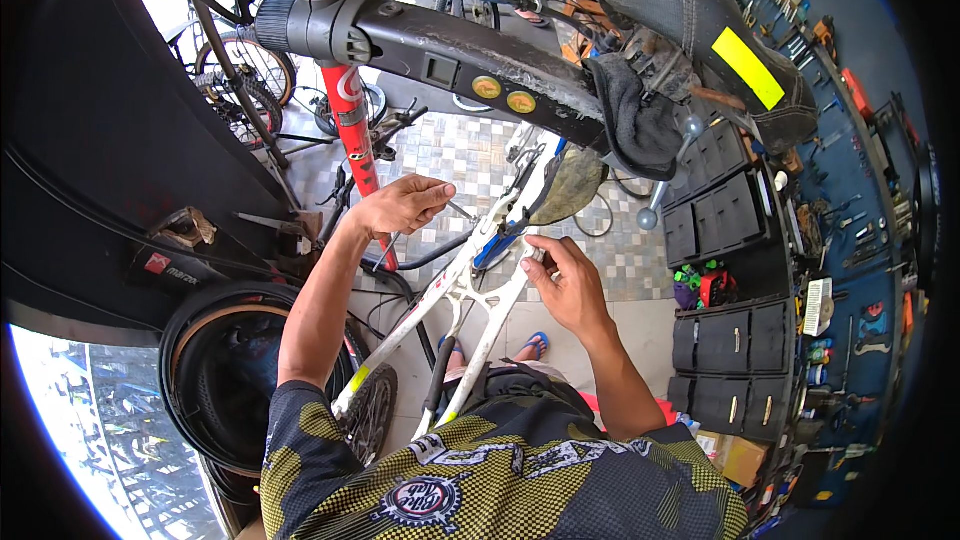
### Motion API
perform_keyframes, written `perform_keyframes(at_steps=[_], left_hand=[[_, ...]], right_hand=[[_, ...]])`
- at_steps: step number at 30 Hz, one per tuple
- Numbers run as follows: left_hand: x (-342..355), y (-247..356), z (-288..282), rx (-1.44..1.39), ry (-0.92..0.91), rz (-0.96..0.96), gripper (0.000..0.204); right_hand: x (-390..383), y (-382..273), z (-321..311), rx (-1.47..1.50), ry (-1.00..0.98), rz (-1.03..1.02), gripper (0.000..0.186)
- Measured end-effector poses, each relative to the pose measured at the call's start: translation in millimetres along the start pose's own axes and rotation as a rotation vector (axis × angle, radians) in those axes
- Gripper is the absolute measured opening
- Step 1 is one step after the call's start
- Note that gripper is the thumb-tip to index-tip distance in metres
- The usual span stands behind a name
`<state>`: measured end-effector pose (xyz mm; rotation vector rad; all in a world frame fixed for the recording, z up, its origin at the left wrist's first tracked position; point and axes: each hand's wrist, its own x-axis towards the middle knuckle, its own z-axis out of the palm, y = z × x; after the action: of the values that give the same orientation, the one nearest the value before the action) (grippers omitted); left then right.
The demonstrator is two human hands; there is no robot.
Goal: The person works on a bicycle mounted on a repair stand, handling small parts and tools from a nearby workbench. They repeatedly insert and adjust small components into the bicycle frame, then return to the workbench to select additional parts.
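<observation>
A white bicycle frame (487,295) stands in front of me, with two arms joined by a bridge and a dark spring-like cylinder (440,370) between them. Just left of the frame, my left hand (405,208) is closed, pinching a thin grey rod (459,209) that points toward the frame. My right hand (568,285) is at the far end of the frame's right arm, thumb and fingers drawn together; whatever small thing they grip cannot be made out. A blue strip (497,251) and a worn cloth (570,186) are beside the frame's far end.
Above the hands stretches a black repair-stand arm (480,55) on a red post (352,130), with a dark saddle (690,15) near its right end. Tires (215,380) stack at left. Tools hang on the blue wall (860,195) over black drawers (712,225).
</observation>
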<state>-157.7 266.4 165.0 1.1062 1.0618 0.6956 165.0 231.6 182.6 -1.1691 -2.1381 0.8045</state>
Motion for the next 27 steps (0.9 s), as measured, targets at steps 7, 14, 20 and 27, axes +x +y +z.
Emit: perform_keyframes(at_steps=[7,14,20,27], left_hand=[[0,-9,-2,-0.125,-0.053,-0.035,0.049],[10,-24,-4,0.116,-0.066,0.267,0.048],[7,-14,-7,0.452,-0.031,0.407,0.048],[13,-18,25,0.4,0.299,0.244,0.048]], right_hand=[[1,0,2,0.011,0.012,-0.016,0.033],[3,2,3,0.073,0.013,-0.022,0.031],[4,5,5,0.052,0.012,-0.041,0.028],[4,4,6,0.031,0.003,-0.025,0.031]])
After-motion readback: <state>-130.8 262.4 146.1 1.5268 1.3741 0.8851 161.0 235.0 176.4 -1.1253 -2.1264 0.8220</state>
